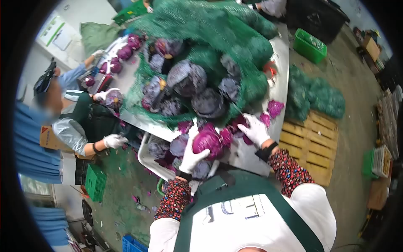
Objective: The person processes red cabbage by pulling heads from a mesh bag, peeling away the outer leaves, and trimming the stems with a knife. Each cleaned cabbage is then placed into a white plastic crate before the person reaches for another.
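Observation:
My left hand [191,154], in a white glove, is wrapped round the side of a peeled, shiny red cabbage [208,143]. To the right of the cabbage, my right hand [255,131], also gloved, is held above the table edge with its fingers apart. Loose purple leaves [275,108] lie beside and beneath it. Just beyond both hands, a green mesh sack [252,88] gapes open, showing several dull, unpeeled red cabbages [208,103]. Below my left hand, a white crate [144,152] holds cabbages and outer leaves.
At the left, a co-worker in a dark apron [98,122] has gloved hands, one at a cabbage [113,100]. Peeled cabbages [125,52] line the table's far left. A wooden pallet [308,145], filled mesh sacks [323,98] and a green bin [310,45] stand right.

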Motion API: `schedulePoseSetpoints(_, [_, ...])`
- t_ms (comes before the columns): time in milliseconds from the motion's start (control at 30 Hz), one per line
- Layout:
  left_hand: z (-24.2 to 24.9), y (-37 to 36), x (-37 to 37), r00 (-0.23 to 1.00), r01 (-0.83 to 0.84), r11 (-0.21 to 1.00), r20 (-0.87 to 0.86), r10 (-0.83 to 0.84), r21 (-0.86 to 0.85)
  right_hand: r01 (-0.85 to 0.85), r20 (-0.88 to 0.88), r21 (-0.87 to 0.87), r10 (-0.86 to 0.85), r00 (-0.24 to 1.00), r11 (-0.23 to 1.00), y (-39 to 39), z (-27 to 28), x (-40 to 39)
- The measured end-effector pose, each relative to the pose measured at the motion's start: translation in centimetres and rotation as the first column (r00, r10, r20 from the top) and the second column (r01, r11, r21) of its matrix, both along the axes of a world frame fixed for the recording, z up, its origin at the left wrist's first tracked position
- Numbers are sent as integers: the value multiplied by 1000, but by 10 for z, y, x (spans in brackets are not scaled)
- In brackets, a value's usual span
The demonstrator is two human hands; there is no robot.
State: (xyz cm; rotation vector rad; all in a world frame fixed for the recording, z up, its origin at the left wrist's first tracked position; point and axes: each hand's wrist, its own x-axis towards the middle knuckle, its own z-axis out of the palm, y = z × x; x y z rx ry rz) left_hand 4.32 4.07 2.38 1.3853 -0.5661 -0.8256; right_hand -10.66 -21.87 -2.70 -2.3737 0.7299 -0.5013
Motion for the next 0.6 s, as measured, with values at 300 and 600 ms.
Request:
schedulePoseSetpoints(300, [35,-28,-16,996,-49,998,78,51,-29,-228,-66,201,245,967,953,44,90,0])
schedulePoseSetpoints(600, [40,-28,-13,997,49,997,65,-46,-53,-29,205,129,2,979,991,21,74,7])
